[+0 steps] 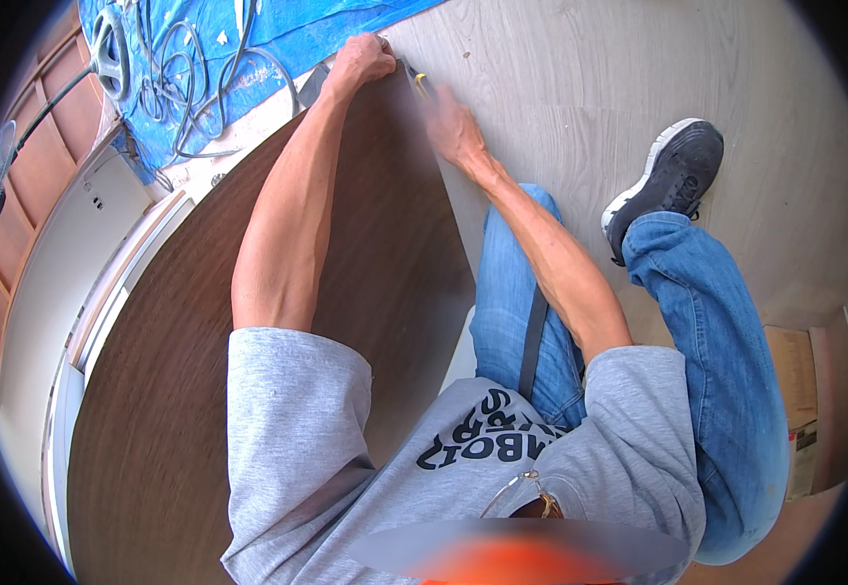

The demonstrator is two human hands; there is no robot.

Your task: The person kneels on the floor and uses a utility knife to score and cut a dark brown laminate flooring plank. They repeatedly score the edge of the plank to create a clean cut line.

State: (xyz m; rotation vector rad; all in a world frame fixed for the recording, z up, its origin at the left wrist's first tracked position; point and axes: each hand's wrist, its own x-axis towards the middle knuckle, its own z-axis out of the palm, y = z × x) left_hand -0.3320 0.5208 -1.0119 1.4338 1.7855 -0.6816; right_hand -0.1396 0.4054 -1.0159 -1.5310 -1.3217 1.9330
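Observation:
A large dark brown wood-grain panel (161,390) stretches from beside my body to a far corner. At that corner my left hand (364,60) is closed, its fingers curled together over the panel's end; what they pinch is hidden. My right hand (455,125), smeared by motion, is closed just right of the panel's edge. It grips a small yellow-and-dark hand tool (421,84), whose tip points toward my left fingers; its exact kind is unclear. Beside my left wrist shows a flat grey piece (313,86).
Coiled dark cables (190,88) lie on a blue sheet (297,29) at the far left. Pale wood-look flooring (560,68) spreads to the right, under my dark shoe (677,171). White boards (102,283) line the panel's left side. A cardboard box (792,366) stands at the right.

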